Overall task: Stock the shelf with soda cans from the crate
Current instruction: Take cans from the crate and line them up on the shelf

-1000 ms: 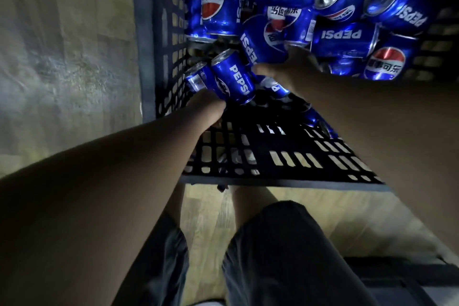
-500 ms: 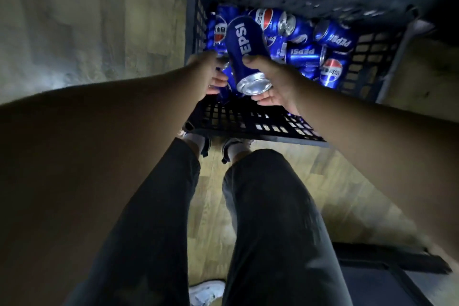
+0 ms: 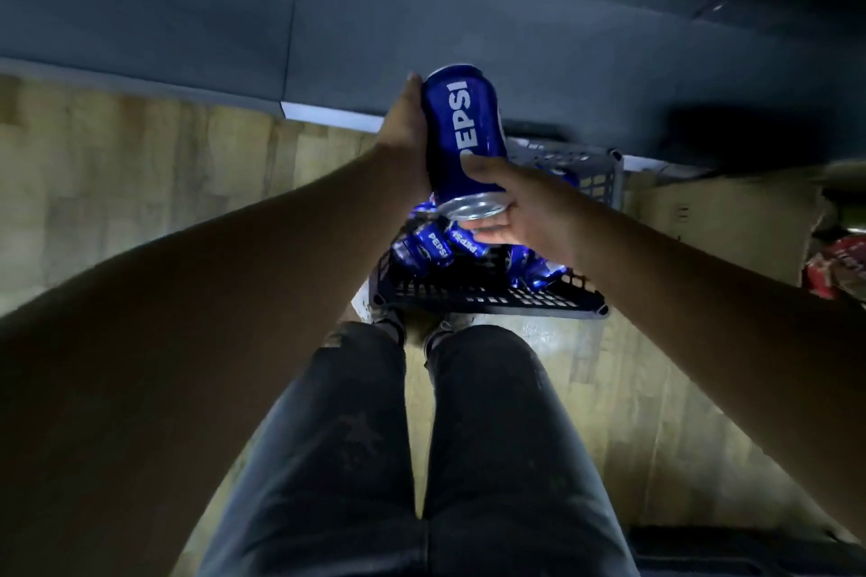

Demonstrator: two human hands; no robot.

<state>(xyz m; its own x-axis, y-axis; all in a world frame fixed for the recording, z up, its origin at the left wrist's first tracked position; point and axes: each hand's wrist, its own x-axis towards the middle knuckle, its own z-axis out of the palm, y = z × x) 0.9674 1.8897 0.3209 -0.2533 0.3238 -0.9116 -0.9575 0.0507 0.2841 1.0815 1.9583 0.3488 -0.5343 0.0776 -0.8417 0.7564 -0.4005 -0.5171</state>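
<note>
Showing a blue Pepsi can (image 3: pixel 466 141) held in the air just above centre of the view, directly at 12 o'clock from the dark lattice crate (image 3: pixel 492 298) that stands on the wooden floor (image 3: pixel 140 183). The crate holds more blue Pepsi cans (image 3: pixel 436 246), lying on their sides in a jumble; the hands hide part of its interior. The held can's long axis runs roughly from 6 to 12 o'clock, leaning slightly toward 11. Its silver end faces the camera at 6 o'clock, and the white lettering reads along the axis. The left hand (image 3: pixel 405 141) clasps the can's 9 o'clock side, thumb laid straight along the wall, its fingers out of sight behind the can. The right hand (image 3: pixel 520 206) grips the lower end from 4 o'clock: thumb pressed across the front, fingers curled beneath the silver rim. Both forearms reach in from the lower corners and meet at the can. Dark-trousered legs (image 3: pixel 421 459) fill 6 o'clock, a grey panel (image 3: pixel 468 5) spans 12 o'clock, and a red package (image 3: pixel 839 267) lies at 3 o'clock.
</note>
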